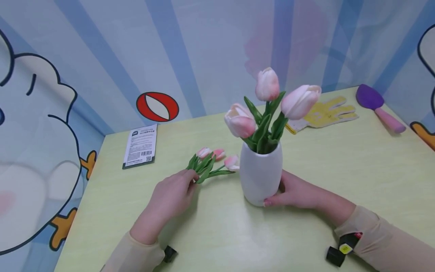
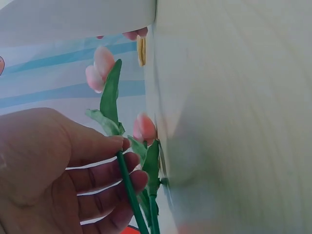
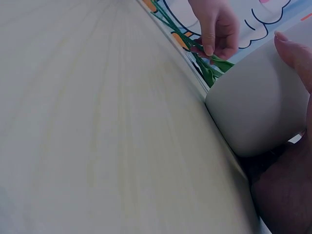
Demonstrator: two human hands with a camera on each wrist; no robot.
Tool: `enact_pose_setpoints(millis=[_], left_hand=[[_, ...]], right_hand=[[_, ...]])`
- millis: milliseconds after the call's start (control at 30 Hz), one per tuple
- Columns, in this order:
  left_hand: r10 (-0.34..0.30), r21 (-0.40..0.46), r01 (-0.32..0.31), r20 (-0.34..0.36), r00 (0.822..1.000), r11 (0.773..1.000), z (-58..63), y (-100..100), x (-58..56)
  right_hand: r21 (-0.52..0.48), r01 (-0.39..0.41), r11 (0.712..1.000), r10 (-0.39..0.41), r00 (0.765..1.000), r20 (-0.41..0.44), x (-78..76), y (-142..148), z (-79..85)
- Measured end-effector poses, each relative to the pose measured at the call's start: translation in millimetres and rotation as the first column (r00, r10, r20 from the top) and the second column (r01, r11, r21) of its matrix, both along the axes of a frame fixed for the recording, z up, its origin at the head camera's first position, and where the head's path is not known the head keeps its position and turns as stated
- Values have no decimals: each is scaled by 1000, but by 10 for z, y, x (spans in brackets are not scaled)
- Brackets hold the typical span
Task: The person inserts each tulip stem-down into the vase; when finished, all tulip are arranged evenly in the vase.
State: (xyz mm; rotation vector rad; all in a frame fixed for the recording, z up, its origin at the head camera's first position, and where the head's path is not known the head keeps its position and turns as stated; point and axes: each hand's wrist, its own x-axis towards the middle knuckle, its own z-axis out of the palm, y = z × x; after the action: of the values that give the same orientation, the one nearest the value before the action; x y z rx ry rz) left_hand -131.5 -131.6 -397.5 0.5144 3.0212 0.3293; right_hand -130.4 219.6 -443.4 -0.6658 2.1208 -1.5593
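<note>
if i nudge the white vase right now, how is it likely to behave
The white vase may tip rather than slide, being tall and narrow. The three tulips standing in it probably make it somewhat top-heavy. Its smooth, rounded surface looks slightly slippery, though the right hand gripping it low should help steady it.

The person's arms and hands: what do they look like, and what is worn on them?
The left hand and right hand are bare. The left sleeve and right sleeve are plain beige. A small black block shows by the left sleeve; black blocky gear by the right one carries a yellow marking and a red patch.
</note>
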Motion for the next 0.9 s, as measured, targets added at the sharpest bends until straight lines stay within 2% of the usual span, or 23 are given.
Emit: enact_pose_setpoints(millis=[433, 900], left_hand=[[17, 87, -18, 11, 1000, 996, 61, 24, 11], [4, 144, 5, -63, 998, 990, 91, 47, 46]], right_hand=[[-6, 4, 1000, -4, 1000, 3, 6, 10, 9], [9, 20, 1000, -21, 1000, 11, 14, 6, 11]])
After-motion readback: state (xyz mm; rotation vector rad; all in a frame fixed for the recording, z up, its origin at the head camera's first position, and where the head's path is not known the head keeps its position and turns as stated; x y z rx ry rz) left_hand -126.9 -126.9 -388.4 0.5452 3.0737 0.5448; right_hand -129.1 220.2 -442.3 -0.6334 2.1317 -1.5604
